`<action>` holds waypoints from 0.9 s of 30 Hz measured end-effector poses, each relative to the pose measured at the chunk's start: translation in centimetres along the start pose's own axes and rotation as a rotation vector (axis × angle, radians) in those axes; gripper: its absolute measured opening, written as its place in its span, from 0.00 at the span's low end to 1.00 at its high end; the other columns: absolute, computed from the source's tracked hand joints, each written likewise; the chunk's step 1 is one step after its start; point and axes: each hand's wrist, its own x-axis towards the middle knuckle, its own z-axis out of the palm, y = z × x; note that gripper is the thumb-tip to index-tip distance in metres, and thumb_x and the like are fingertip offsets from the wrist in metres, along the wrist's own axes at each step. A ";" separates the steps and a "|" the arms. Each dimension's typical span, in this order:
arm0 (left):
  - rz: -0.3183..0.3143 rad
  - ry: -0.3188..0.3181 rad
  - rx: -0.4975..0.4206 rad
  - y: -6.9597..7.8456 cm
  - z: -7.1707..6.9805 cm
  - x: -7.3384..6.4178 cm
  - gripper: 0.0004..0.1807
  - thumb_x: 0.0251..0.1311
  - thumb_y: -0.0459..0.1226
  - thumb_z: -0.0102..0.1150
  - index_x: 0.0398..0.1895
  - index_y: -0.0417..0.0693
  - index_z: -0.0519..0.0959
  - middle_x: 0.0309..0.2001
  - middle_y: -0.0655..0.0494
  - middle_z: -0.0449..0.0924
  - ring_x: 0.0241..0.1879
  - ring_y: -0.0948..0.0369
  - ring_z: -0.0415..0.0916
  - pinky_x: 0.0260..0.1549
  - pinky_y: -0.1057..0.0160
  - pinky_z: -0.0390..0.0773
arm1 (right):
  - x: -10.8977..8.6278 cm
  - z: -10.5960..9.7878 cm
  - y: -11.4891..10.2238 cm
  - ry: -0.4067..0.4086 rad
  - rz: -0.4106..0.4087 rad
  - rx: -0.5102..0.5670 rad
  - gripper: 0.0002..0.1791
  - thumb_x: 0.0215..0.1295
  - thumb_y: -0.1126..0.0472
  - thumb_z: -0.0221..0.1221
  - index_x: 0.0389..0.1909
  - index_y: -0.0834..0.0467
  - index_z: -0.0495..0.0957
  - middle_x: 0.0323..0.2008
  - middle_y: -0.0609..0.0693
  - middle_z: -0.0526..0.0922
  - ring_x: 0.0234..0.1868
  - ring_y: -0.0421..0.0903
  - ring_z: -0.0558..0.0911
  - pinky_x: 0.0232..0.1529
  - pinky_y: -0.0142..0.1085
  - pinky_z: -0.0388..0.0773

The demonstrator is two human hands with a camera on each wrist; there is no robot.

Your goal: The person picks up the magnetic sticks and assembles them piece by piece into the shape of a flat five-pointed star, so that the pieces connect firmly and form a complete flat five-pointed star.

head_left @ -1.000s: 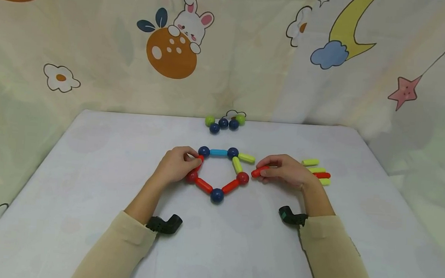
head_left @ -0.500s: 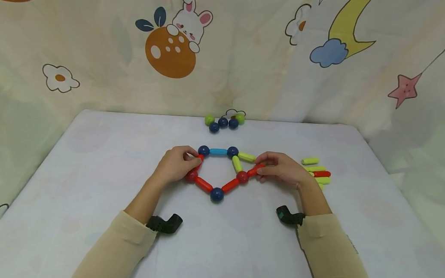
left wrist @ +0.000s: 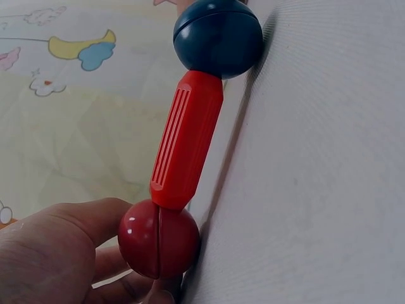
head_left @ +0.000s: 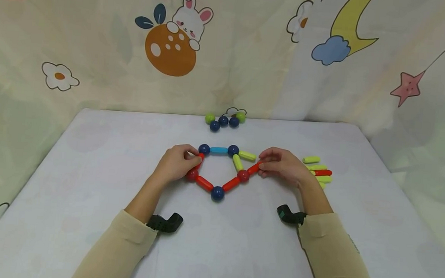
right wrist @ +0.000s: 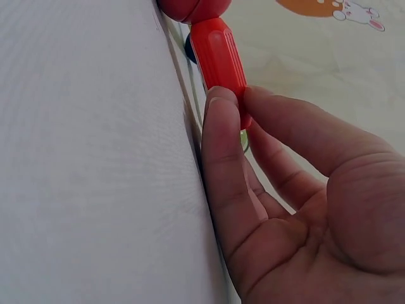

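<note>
On the white table lies a ring of magnetic rods and balls, with a blue ball (head_left: 217, 194) at its near corner. My left hand (head_left: 177, 164) pinches the red magnetic rod (head_left: 201, 156) on the ring's left side, just above a red ball (left wrist: 158, 239). Between thumb and fingers, my right hand (head_left: 284, 167) pinches the outer end of another red magnetic rod (right wrist: 218, 54). That rod's inner end touches the right red ball (head_left: 243, 175) and slants outward. A yellow-green rod (head_left: 247, 156) sticks out rightward from the upper right blue ball (head_left: 233, 150).
Several loose yellow-green rods (head_left: 312, 160) and a red rod (head_left: 323, 172) lie beyond the right wrist. At the table's back edge sit several blue balls (head_left: 223, 121) and green balls (head_left: 210, 118). A patterned cloth (head_left: 250, 80) hangs behind.
My right hand has moved left, bringing its red magnetic rod against the right red ball, and its fingers have since shifted slightly toward the rod's outer end. The left hand stays put.
</note>
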 end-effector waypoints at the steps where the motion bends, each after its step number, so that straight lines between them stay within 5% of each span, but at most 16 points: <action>1: 0.002 0.001 0.001 0.0 -0.1 0.0 0.19 0.69 0.46 0.61 0.57 0.46 0.83 0.40 0.47 0.84 0.36 0.54 0.78 0.29 0.66 0.79 | 0.1 0.0 0.0 0.000 -0.001 -0.002 0.23 0.69 0.63 0.66 0.61 0.64 0.73 0.51 0.60 0.81 0.43 0.51 0.88 0.48 0.37 0.87; 12: 0.005 0.004 -0.013 -0.2 -0.1 -0.2 0.19 0.68 0.46 0.61 0.56 0.46 0.83 0.39 0.48 0.84 0.35 0.54 0.78 0.29 0.66 0.78 | -0.2 -0.4 -1.7 0.109 0.024 -0.186 0.23 0.75 0.50 0.59 0.64 0.56 0.74 0.58 0.58 0.79 0.51 0.54 0.82 0.50 0.36 0.84; 19: 0.000 0.003 -0.026 -0.1 -0.1 -0.5 0.19 0.68 0.46 0.62 0.56 0.46 0.83 0.39 0.48 0.84 0.36 0.54 0.78 0.29 0.66 0.78 | 1.5 0.1 -4.7 0.199 -0.097 -0.360 0.22 0.76 0.54 0.57 0.66 0.58 0.74 0.61 0.57 0.78 0.59 0.57 0.79 0.60 0.48 0.81; 27: 0.007 0.005 -0.039 -0.2 -0.3 -0.5 0.19 0.68 0.46 0.62 0.55 0.46 0.83 0.40 0.48 0.85 0.37 0.54 0.78 0.30 0.66 0.78 | 4.6 0.9 -7.3 0.218 -0.200 -0.418 0.24 0.75 0.56 0.59 0.68 0.58 0.73 0.66 0.59 0.77 0.66 0.60 0.75 0.65 0.54 0.76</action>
